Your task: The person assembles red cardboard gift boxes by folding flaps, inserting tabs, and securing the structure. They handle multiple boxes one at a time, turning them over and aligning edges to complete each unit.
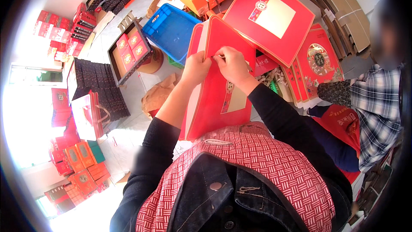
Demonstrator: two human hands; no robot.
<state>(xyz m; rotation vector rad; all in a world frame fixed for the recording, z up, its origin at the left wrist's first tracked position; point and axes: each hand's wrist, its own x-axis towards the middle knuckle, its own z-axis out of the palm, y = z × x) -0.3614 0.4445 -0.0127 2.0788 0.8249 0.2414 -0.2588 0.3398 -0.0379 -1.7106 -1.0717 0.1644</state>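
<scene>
Stacks of red gift boxes (81,167) are crowding the pale floor. Both hands are gripping a tall red paper bag (219,103) — gold-edged, cream label — propped against the lap; left hand (196,68) and right hand (232,63) are pinching its top edge.

Red gift box (216,99), blue crate (171,30), red-and-white woven-patterned apron (266,163).
</scene>
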